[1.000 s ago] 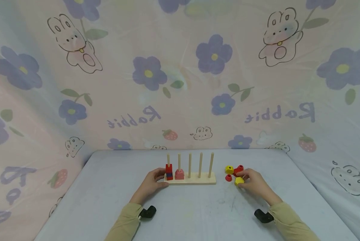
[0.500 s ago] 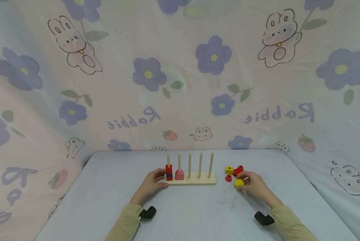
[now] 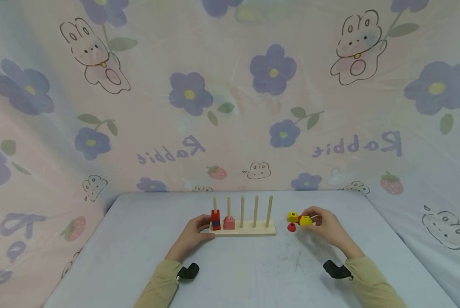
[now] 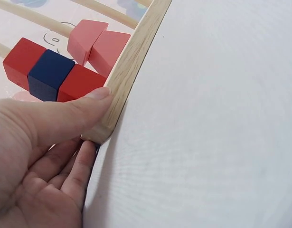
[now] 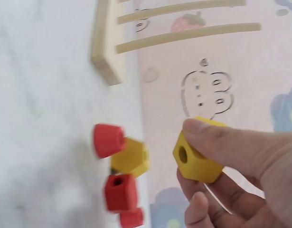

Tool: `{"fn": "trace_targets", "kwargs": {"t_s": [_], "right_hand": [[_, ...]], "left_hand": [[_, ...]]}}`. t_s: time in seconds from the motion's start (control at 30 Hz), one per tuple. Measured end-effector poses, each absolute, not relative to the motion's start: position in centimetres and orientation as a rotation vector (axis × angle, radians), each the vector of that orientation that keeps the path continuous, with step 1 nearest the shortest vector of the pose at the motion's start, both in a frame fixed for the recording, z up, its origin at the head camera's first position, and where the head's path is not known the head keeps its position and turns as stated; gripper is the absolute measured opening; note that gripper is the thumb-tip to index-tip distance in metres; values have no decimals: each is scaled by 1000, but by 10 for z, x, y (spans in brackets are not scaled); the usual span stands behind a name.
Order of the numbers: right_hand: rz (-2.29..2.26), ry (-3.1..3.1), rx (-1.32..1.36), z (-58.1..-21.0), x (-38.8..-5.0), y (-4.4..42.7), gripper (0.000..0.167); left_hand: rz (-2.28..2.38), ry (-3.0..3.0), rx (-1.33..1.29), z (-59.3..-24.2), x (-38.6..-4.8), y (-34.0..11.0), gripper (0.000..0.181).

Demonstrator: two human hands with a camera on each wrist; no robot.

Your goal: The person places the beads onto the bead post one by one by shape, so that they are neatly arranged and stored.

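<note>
My left hand (image 3: 194, 233) grips the left end of a wooden peg stand (image 3: 249, 231), its thumb on the base's front edge in the left wrist view. Red blocks with a dark blue block (image 4: 51, 73) between them sit on the stand's first peg. Two pink blocks (image 4: 110, 50) are on the second, and three pegs are bare. To the right of the stand, my right hand (image 3: 327, 226) pinches a yellow hexagonal block (image 5: 199, 164) between thumb and fingers. The block is off the table, the hole in it showing in the right wrist view.
Loose pieces lie below and left of the right hand in its wrist view: another yellow block (image 5: 132, 159), a red tapered piece (image 5: 107, 140), a red block (image 5: 121, 194) and a smaller red bit (image 5: 132, 218). A patterned curtain (image 3: 230, 107) stands behind the white table (image 3: 230, 273).
My right hand has raised the yellow hexagonal block from the table, first shifting slightly toward me, then up. The left hand and the stand look unmoved.
</note>
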State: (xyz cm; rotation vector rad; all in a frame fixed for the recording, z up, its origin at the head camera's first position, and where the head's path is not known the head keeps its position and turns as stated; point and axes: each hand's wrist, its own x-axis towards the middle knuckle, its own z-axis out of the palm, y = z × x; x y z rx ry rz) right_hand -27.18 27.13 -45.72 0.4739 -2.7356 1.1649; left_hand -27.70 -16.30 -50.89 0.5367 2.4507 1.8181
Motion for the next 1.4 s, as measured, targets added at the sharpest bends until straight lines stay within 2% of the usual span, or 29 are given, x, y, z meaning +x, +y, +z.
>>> {"fn": "trace_targets", "kwargs": {"t_s": [0.43, 0.67, 1.03, 1.2, 1.4], "right_hand": [[1228, -2581, 528, -405, -278, 238, 40], [1299, -2497, 670, -388, -287, 206, 37], [1410, -2311, 780, -359, -282, 155, 33], [1456, -2320, 825, -343, -269, 134, 32], [1492, -2310, 878, -346, -272, 116, 32]], "left_hand": [[1817, 2440, 550, -518, -284, -166, 59], [1795, 2461, 542, -520, -285, -165, 58], [1835, 2433, 581, -500, -273, -161, 55], [1846, 2428, 587, -512, -280, -164, 55], [1856, 2415, 598, -523, -286, -167, 57]]}}
